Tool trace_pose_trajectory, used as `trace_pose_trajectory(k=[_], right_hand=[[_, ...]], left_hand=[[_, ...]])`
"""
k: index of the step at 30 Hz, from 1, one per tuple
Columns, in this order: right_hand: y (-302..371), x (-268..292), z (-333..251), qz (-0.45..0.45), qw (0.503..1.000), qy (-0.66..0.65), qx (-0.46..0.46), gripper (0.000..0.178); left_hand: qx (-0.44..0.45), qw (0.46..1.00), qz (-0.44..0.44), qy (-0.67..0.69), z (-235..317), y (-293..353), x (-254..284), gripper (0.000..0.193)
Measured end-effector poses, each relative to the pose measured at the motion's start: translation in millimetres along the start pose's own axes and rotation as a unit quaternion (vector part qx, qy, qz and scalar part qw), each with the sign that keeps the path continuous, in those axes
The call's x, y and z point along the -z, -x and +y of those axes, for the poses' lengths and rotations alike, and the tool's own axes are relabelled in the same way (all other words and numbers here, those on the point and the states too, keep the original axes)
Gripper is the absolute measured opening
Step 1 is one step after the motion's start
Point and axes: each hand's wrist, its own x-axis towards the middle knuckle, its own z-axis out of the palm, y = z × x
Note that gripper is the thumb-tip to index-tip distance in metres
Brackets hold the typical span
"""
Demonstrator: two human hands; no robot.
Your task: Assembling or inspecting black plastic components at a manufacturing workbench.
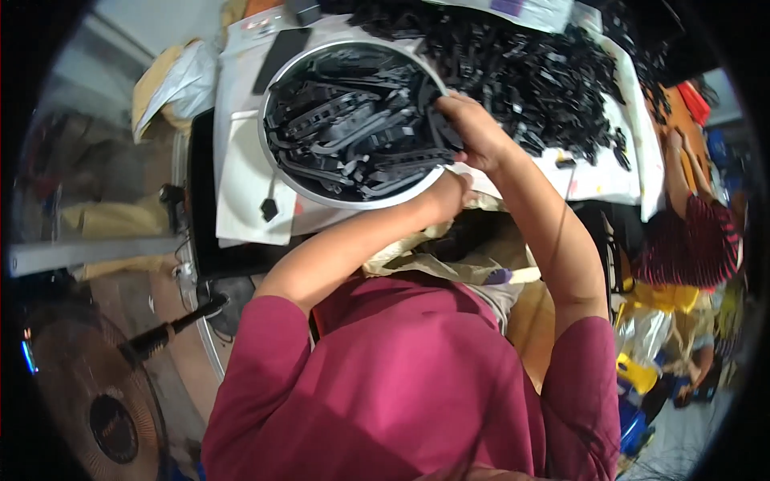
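A round metal basin full of long black plastic strips sits on the table's near left part. At its right rim, my right hand is closed around a dark plastic piece, partly covered by the fingers. My left forearm passes below the basin's near rim. Just beneath the right hand, my left hand is curled closed beside the basin, above an open sack at my lap. Whatever lies in the left fingers is too hidden to make out.
A large heap of small black parts covers the table's right side. A white board with a small black piece lies left of the basin. A fan stands at lower left. Another person in a striped top works at right.
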Motion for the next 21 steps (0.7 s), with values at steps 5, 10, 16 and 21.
trace_pose_trajectory(k=[5,10,16,21], right_hand=[[118,76,-2,0.210,0.976,-0.057,0.031,0.020],[234,107,36,0.385,0.921,-0.062,0.015,0.029],[256,92,46,0.377,0.901,0.030,-0.211,0.033],[221,103,47,0.290,0.890,0.169,-0.310,0.033]], left_hand=[[-0.287,0.921,0.235,0.116,5,24,40,0.046],[0.044,0.991,0.042,0.117,9,7,28,0.026],[0.041,0.985,0.089,0.140,13,9,16,0.029],[0.019,0.969,0.145,0.200,15,12,10,0.031]])
